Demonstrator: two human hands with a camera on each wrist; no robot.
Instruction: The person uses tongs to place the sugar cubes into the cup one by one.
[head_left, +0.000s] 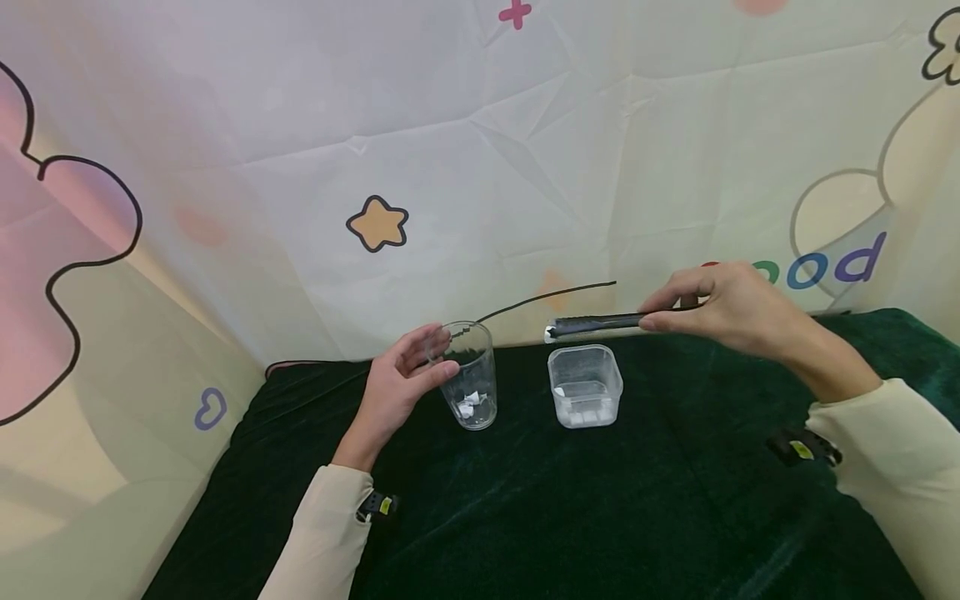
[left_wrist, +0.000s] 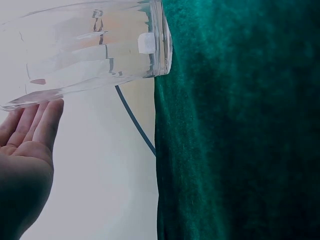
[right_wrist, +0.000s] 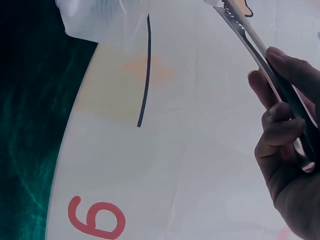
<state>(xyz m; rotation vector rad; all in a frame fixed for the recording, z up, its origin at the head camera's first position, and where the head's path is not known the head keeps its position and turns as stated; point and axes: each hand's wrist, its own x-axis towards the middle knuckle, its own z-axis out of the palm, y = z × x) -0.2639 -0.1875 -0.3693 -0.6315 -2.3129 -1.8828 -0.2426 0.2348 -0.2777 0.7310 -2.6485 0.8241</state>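
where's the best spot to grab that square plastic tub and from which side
Probably the square tub by two opposite walls just under its rim, coming from above. It stands upright and open-topped on the green cloth; its right side is free, while the glass stands close on its left.

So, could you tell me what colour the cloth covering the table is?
Dark green cloth; it shows best in the head view.
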